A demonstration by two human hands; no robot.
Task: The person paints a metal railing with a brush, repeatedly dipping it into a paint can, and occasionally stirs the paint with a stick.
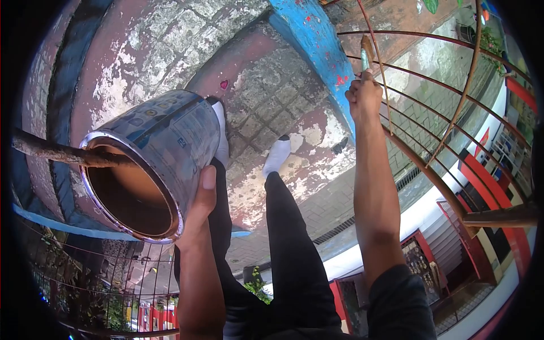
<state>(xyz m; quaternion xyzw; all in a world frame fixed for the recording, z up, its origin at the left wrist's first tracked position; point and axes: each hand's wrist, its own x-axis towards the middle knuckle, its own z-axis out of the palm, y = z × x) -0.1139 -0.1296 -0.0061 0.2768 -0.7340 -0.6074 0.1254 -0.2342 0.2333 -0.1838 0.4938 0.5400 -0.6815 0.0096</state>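
Observation:
My left hand [203, 198] grips a large paint can [161, 127] by its side, the thumb along the wall and the other fingers hidden behind it. The can tilts toward me and shows brown paint [133, 184] inside. A rough stick [62, 150] pokes into its mouth from the left. Out to the right, my right hand [365, 93] is closed around the pale handle of a paintbrush [367, 52]. Its brown-stained bristles point away from me, right beside the thin bars of a metal railing [416, 33].
A blue-painted ledge [314, 51] runs along the railing's foot. Underfoot is a worn, patchy floor [258, 113] with peeling paint, where my white-socked feet [277, 156] stand. Beyond the bars lie a lower paved walkway [306, 212] and red-framed shopfronts [462, 249]. More bars [107, 277] stand at lower left.

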